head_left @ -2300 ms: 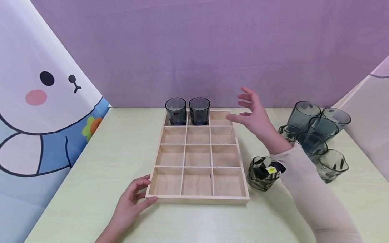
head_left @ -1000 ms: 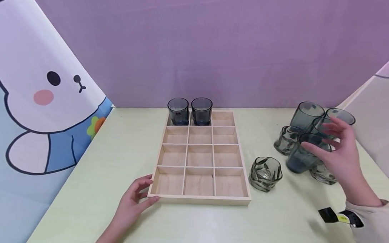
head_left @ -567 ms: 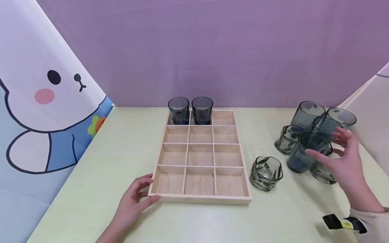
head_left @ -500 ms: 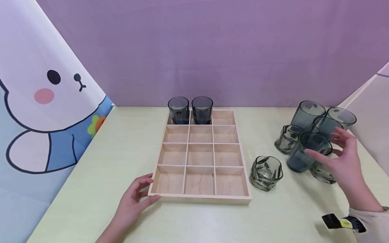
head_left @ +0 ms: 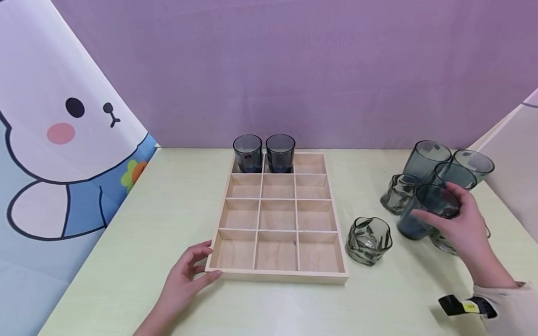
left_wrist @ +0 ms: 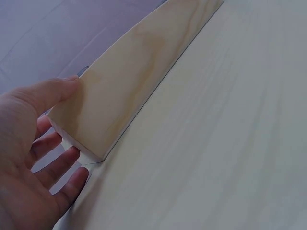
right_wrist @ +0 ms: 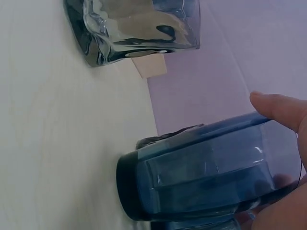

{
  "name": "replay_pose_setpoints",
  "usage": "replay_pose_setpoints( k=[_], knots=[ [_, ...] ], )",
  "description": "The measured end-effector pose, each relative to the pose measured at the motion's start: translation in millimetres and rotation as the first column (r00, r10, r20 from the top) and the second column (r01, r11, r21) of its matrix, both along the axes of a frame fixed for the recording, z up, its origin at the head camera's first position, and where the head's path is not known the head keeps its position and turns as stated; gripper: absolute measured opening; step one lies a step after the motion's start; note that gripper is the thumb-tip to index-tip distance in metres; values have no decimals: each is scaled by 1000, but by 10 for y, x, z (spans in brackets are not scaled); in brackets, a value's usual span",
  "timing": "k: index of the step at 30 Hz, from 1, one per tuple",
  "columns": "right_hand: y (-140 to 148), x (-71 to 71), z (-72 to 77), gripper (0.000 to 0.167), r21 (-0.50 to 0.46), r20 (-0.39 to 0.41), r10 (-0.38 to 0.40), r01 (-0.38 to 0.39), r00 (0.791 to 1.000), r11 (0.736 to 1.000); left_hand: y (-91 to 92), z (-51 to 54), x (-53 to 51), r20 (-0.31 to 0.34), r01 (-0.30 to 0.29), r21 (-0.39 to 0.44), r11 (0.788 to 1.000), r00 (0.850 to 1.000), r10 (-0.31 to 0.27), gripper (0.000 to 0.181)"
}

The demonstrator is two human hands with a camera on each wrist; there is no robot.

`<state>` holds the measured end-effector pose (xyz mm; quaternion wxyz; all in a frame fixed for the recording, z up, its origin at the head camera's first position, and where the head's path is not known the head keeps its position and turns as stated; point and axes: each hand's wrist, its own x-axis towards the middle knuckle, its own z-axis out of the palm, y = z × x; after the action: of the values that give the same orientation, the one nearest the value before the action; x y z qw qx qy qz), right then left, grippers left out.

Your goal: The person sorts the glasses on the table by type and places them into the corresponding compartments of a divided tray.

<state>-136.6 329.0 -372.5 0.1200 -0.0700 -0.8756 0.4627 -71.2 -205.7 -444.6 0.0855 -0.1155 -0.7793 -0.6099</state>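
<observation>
My left hand [head_left: 187, 271] holds the near left corner of a divided wooden tray [head_left: 276, 276], thumb on the front side and fingers along the left side. The left wrist view shows the thumb [left_wrist: 57, 93] against the wood, the fingers curled near the corner. On the right, my right hand [head_left: 464, 229] grips a tall blue-grey drinking glass [head_left: 416, 220] near its rim, thumb on one side and fingers on the other. The glass [right_wrist: 206, 172] still stands on the table. Two dark glasses, one [head_left: 248, 157] beside another [head_left: 280, 156], stand in the tray's back row.
Several more tall glasses [head_left: 427, 158] stand close behind the held one. A short wavy glass [head_left: 368, 243] is just right of the tray; another [head_left: 397, 194] stands farther back, and a third [head_left: 442, 243] is partly hidden by my right hand. A purple backdrop [head_left: 281, 69] rises behind the table.
My right hand has gone from the tray's back right to the glasses at the right, and its fingers have closed on the nearest tall glass. The left hand has stayed at the tray corner.
</observation>
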Motion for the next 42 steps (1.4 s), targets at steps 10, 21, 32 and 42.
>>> replay_pose_setpoints(
  k=[10, 21, 32, 42],
  knots=[
    [-4, -7, 5, 95, 19, 30, -1, 1, 1000, 1000, -2, 1, 5, 1, 3, 5, 1000, 1000, -3, 47],
    [-7, 11, 14, 96, 30, 39, -63, 62, 997, 998, -5, -3, -5, -5, 7, 5, 1000, 1000, -7, 46],
    [-74, -30, 151, 95, -11, -13, -83, 83, 996, 996, -9, -9, -8, 0, 9, 6, 1000, 1000, -9, 46],
    [-238, -105, 323, 93, -25, -6, -26, 26, 1000, 999, -15, -14, -6, 2, 11, 8, 1000, 1000, -11, 46]
  ],
)
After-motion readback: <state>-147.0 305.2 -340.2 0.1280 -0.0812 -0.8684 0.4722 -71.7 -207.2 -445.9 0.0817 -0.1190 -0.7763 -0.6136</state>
